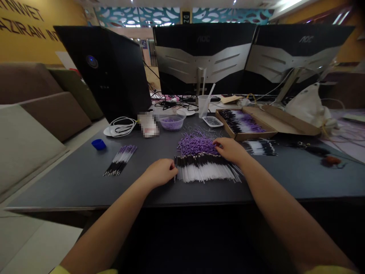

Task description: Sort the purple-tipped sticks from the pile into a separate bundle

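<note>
A wide row of thin sticks (207,173), clear at the near end and black at the far end, lies side by side on the dark table. At its left end my left hand (162,172) is closed, with thumb and fingertips pinching a stick at the edge. Just beyond the black ends is a loose heap of small purple tubes (194,144). My right hand (229,149) has its fingertips pinched at the right side of this heap. Whatever those fingertips hold is too small to make out.
Left on the table (85,179) lie a purple-tipped bundle (120,160) and a blue cap (99,144). Behind are a tub (172,122), a cup (203,106) and a small tray (212,121). An open carton (256,134) and more sticks (261,147) are right. Monitors (203,57) stand behind.
</note>
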A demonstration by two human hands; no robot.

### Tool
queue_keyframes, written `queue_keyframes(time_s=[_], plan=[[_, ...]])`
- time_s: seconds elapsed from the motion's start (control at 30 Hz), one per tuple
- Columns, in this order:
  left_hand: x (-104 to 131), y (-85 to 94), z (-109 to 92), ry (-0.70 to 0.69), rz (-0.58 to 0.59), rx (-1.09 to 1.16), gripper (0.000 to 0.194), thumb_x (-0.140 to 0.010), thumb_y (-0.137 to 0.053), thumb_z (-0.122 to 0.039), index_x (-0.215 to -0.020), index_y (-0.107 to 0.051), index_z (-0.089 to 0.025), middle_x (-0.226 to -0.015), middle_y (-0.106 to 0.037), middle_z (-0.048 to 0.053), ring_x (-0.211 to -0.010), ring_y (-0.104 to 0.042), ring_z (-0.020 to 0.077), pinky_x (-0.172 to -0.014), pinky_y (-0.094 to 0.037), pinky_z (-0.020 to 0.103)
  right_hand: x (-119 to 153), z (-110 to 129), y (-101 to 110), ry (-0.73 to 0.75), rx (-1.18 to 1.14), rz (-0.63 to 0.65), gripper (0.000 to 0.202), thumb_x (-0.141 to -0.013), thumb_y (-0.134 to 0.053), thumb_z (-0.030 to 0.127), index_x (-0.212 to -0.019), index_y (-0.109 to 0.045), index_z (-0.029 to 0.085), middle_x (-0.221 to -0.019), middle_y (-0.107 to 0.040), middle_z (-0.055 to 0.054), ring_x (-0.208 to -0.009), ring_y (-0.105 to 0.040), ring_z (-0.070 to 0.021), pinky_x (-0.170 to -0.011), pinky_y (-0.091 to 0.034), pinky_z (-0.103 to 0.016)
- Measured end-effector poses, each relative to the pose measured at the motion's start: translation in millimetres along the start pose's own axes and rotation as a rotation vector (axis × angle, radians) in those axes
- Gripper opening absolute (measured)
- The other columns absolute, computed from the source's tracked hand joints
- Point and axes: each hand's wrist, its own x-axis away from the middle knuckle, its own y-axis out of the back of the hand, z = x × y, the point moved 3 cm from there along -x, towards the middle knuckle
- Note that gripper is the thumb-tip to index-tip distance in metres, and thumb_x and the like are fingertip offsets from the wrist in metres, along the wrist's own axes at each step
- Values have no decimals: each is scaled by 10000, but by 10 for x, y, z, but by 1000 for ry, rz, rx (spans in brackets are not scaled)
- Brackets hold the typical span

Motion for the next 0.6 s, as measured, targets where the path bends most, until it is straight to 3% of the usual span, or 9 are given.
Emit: queue_keyframes(time_s=[0.3,0.43,0.6], plan=[[24,-6,-40,-45,-29,-85,303,-843,-441,-386,-680,-615,-200,-728,-664,67,-635,-585,189,-559,-343,268,123,-11,171,-65,-342,-244,129,-819,-558,259,-852,-659,188,-805,-697,-45,-687,-614,-180,-693,-464,-305],[30,-4,-35,-39,-19,-89,262,-822,-446,-340,-687,-621,-199,-731,-664,70,-626,-586,188,-555,-343,269,222,-21,178,-112,-458,-262,147,-842,-549,297,-903,-632,191,-818,-686,-48,-630,-626,-168,-633,-467,-296],[14,1,-20,9,-9,-67,212,-787,-480,-316,-665,-606,-198,-726,-668,66,-649,-600,196,-542,-337,266,306,57,207,-41,-411,-255,156,-858,-541,312,-903,-635,197,-831,-686,-60,-704,-626,-187,-668,-460,-309]])
